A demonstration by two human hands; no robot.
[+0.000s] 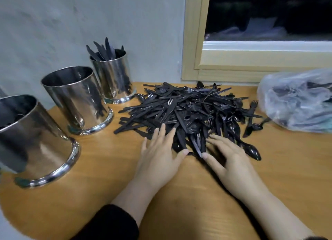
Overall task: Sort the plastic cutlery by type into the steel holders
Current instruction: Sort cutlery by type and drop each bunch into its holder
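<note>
On the wooden table (pixel 107 168), a big heap of black plastic cutlery (pixel 188 110) lies below the window (pixel 260 33). Forks, knives and spoons are tangled together in the heap, and one spoon (pixel 252 151) sticks out at its near right edge. Both hands rest flat at the near edge of the heap with fingers spread and straight, grasping nothing: the left hand (pixel 159 155) has its fingertips on the cutlery, and the right hand (pixel 228 159) lies just beside it, its fingers also touching the pieces. Left of the heap stand three steel holders in a slanting row. The far holder (pixel 113 78), closest to the heap and against the wall, has black knives standing in it. The middle holder (pixel 77 99) looks empty, though its inside is dark. The near holder (pixel 32 141) seems to hold something dark. Right of the heap lies a clear plastic bag (pixel 296 99) with more dark cutlery inside.
</note>
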